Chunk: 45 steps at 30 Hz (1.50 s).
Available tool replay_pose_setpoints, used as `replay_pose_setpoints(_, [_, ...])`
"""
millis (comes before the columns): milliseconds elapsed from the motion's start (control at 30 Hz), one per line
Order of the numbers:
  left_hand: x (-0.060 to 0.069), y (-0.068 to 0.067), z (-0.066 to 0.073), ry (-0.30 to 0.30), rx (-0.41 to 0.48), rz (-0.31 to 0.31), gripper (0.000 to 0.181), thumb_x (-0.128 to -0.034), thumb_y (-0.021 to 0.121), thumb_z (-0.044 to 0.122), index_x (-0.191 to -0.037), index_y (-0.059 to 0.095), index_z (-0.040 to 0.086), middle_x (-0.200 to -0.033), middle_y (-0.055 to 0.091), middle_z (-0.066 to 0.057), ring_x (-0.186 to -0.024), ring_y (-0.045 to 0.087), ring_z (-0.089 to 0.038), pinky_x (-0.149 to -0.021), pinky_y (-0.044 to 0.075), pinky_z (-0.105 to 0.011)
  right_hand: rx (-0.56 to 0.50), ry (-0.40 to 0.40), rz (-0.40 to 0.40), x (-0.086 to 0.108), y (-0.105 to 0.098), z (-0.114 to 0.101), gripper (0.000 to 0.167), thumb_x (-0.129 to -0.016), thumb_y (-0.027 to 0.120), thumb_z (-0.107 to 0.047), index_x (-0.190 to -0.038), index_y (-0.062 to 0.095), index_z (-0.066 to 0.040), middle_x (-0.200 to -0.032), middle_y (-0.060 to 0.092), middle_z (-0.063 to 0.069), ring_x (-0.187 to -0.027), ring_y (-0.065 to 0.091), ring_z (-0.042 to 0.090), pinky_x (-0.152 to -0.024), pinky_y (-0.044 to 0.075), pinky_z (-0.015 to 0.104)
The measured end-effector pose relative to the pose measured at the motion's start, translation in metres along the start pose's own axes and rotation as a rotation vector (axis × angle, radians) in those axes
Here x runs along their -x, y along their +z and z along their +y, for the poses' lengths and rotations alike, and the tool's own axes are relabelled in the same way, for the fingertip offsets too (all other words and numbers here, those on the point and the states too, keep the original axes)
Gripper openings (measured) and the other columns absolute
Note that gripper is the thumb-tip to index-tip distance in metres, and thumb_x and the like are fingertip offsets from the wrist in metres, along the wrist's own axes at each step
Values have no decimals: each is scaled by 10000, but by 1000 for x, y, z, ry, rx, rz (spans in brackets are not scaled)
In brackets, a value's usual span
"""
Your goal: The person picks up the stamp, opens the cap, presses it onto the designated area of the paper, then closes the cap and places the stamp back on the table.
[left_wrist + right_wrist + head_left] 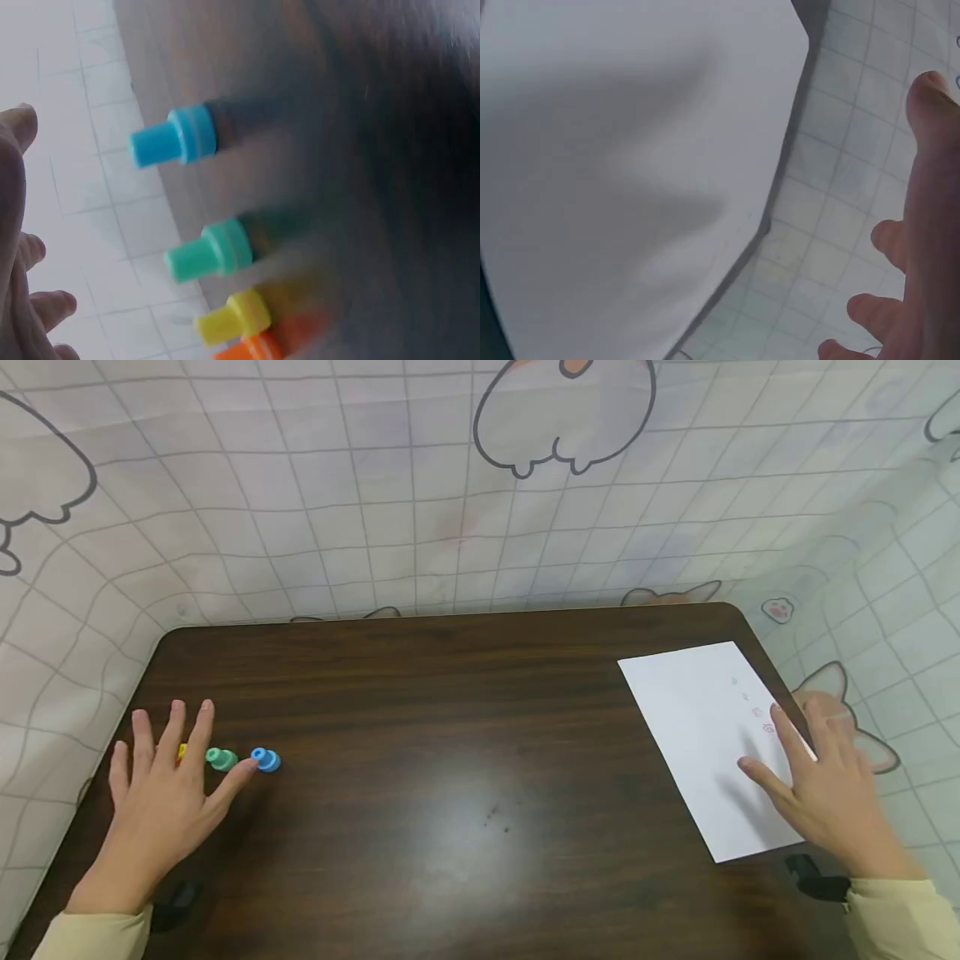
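Observation:
My left hand [161,802] hovers with spread fingers over the table's left side, holding nothing. Near its thumb tip stands a small blue toy stamp [266,760], with a green stamp [221,759] beside it. A yellow stamp [234,316] and an orange stamp [251,349] stand close together in the left wrist view; in the head view the fingers mostly hide them. My right hand [836,797], also spread and holding nothing, is above the right edge of a white paper sheet [690,718] and casts a shadow on it. Small coloured prints [757,712] run along that edge.
Under everything is a dark brown wooden table [450,718] with rounded far corners. A white grid-patterned cloth [420,527] with cartoon drawings hangs behind it and at both sides. Small dark specks [495,818] mark the table's middle.

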<state>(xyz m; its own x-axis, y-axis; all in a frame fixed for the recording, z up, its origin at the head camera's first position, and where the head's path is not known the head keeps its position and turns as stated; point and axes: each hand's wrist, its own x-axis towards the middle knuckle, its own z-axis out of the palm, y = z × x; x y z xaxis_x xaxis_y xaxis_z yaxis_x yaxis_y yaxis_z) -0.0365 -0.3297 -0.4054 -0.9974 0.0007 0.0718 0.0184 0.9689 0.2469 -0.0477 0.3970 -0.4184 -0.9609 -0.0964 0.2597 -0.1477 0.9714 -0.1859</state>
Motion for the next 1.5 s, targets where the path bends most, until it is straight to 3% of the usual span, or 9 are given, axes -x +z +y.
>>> replay_pose_setpoints(200, [2,17,6,91,44,85,928,-1012,579,557,-1670,108,103,-1689,113,-349,-1583,-145,-512,-1259,-27,-745,-48,141,-198,8,8,1,923,-986,617,-554,-1644,192,-65,-1645,69,432,-1392,185,771,-1033,224,874])
replay_pose_setpoints(333, [0,29,11,182,49,290,839,-986,600,577,-1580,376,28,-1563,402,-372,-1571,142,-559,-1154,244,-820,-56,178,-252,14,14,3,993,-960,650,-576,-1637,171,-28,-1624,53,463,-1393,173,769,-1046,225,881])
replay_pose_setpoints(467, [-4,35,14,231,76,438,690,-889,711,405,-1402,572,-34,-1357,597,-352,-1409,431,-565,-978,389,-823,-65,176,-262,20,20,3,1039,-926,703,-569,-1617,195,18,-1594,96,494,-1368,225,767,-1024,260,877])
replay_pose_setpoints(567, [-4,37,17,240,121,436,657,-781,780,205,-1356,594,-53,-1269,625,-338,-1234,524,-550,-979,415,-740,-63,172,-266,23,23,1,1032,-913,721,-562,-1589,238,49,-1558,170,513,-1335,277,761,-1009,285,867])
replay_pose_setpoints(733, [-2,41,24,212,176,402,692,-749,863,51,-1376,583,-38,-1211,633,-316,-1097,589,-503,-939,498,-664,-11,198,-312,27,25,-6,1095,-884,721,-622,-1562,247,96,-1504,268,515,-1292,329,739,-1015,305,859])
replay_pose_setpoints(833, [-1,42,26,199,176,392,707,-742,879,19,-1381,583,-32,-1189,648,-305,-1061,615,-488,-886,522,-670,-12,209,-326,29,27,-9,1112,-879,725,-624,-1559,244,112,-1484,302,514,-1290,335,727,-1033,304,846])
replay_pose_setpoints(1200, [-1,40,27,245,147,363,581,-754,856,-66,-1297,652,-33,-1088,709,-261,-939,695,-435,-781,565,-616,-22,226,-355,32,26,-14,1088,-894,711,-616,-1551,257,123,-1525,270,480,-1328,290,704,-1072,271,826])
replay_pose_setpoints(1400, [-2,40,26,222,153,346,568,-744,847,-115,-1275,673,-11,-1051,729,-253,-895,723,-428,-773,576,-606,-56,208,-362,32,26,-14,1081,-876,745,-593,-1541,282,122,-1523,282,481,-1336,310,698,-1059,302,823])
replay_pose_setpoints(1500, [-3,41,25,193,169,350,548,-748,850,-105,-1262,692,4,-1050,751,-235,-825,729,-379,-719,609,-398,-72,228,-349,30,27,-13,1134,-845,783,-592,-1516,281,173,-1489,301,496,-1316,341,678,-1043,347,803])
